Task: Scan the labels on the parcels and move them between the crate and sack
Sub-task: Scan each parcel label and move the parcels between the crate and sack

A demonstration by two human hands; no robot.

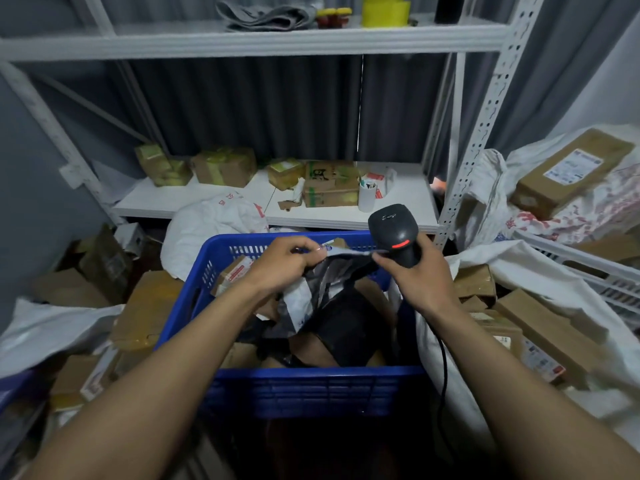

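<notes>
The left hand (284,268) pinches a grey parcel (329,278), label unreadable, over the blue crate (311,386); the right hand (415,277) grips the scanner (394,233).

A courier parcel storeroom. The left grip (280,268) pinches a grey mailer bag (325,278) above a blue crate (311,379) of parcels (235,271); the right grip (422,278) holds a barcode scanner (391,226). Beyond both, a white slotted-steel rack (485,109) carries taped cardboard boxes (225,166) and yellow tape rolls (386,13). Right of the right grip, a white sack (540,271) brims with labelled cartons (540,320).
</notes>
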